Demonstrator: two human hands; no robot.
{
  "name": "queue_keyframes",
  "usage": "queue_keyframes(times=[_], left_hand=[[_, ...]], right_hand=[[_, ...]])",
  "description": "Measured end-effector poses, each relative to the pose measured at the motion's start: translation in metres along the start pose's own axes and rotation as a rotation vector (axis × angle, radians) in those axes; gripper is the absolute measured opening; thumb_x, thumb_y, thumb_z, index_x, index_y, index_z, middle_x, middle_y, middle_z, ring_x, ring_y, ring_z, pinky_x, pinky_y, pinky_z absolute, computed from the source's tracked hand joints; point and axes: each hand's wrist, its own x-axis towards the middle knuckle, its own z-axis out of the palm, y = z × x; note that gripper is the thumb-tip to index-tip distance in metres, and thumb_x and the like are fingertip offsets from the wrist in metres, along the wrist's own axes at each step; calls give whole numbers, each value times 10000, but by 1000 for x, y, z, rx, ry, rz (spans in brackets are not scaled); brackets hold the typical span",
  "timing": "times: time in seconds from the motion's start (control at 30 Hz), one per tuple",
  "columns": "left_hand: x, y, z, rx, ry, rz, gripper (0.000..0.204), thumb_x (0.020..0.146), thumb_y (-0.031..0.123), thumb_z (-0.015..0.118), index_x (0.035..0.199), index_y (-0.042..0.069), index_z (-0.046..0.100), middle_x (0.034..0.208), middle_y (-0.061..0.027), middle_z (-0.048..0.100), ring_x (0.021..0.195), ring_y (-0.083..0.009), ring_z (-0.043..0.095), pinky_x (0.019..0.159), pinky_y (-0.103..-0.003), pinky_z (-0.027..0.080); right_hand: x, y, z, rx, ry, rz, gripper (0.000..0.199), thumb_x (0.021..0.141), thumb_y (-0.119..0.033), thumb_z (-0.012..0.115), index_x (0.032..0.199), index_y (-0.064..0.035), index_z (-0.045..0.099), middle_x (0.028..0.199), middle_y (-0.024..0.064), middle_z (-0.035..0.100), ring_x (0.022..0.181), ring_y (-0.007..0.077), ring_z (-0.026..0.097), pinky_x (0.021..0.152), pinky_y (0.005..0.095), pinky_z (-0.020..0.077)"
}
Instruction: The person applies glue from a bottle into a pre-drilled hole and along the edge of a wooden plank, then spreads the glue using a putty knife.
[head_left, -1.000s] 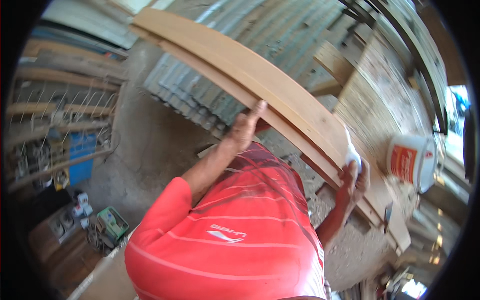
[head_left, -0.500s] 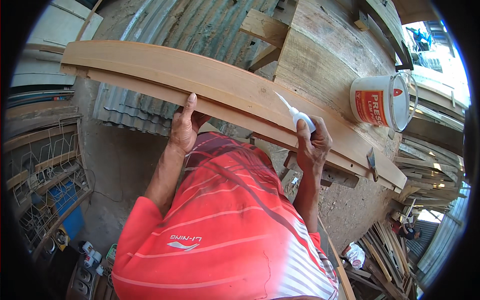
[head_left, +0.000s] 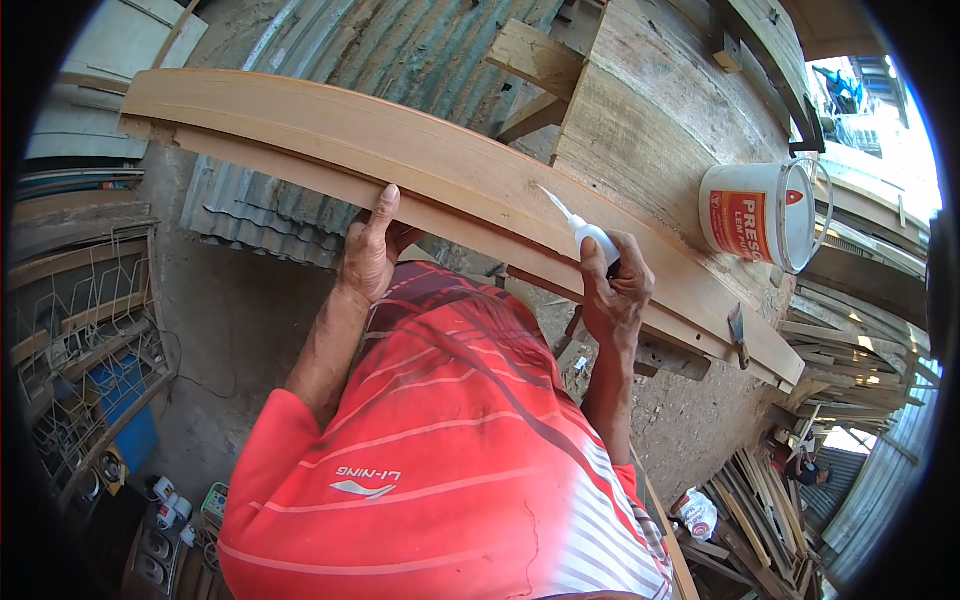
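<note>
A long, pale wooden plank with a stepped near edge lies slantwise across the view in front of me. My left hand grips its near edge left of centre, thumb on top and fingers out of sight underneath. In my right hand is a white squeeze bottle with a long pointed nozzle, held tilted over the plank. The nozzle tip points up and left, above the plank's face; whether it touches the wood I cannot tell. Near the plank's right end rests a small tool with a metal blade.
A white bucket with a red label stands on the wooden bench beyond the plank. Corrugated metal sheets lie behind it. Stacked timber fills the lower right, and wire racks stand at left.
My right hand has moved slightly left with the bottle, and its nozzle tip is farther left over the plank. My left hand keeps its hold. The view has shifted a little.
</note>
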Motion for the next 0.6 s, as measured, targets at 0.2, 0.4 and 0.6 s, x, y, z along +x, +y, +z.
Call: queue_keyframes(times=[0.2,0.4,0.6], left_hand=[[1,-1,-5,12,-41,-16,529,1013,412,656,1417,93,534,1341,-51,606,1204,-171,610,976,-373,568],[1,-1,-5,12,-30,-19,523,1017,412,652,1412,88,541,1332,-51,617,1194,-170,617,980,-372,560],[1,-2,-6,12,-32,-27,517,1016,414,654,1406,90,552,1324,-49,625,1197,-170,620,980,-369,559]], right_hand=[[1,-1,1,1,-12,-18,180,946,-199,723,1002,-29,699,717,86,633,629,142,570,596,319,483],[1,-2,1,-18,-18,-19,181,950,-204,719,999,-31,700,717,91,633,626,149,573,595,325,483],[1,-1,2,-14,-18,-21,185,952,-209,720,1001,-32,698,720,92,623,632,153,570,603,330,482]])
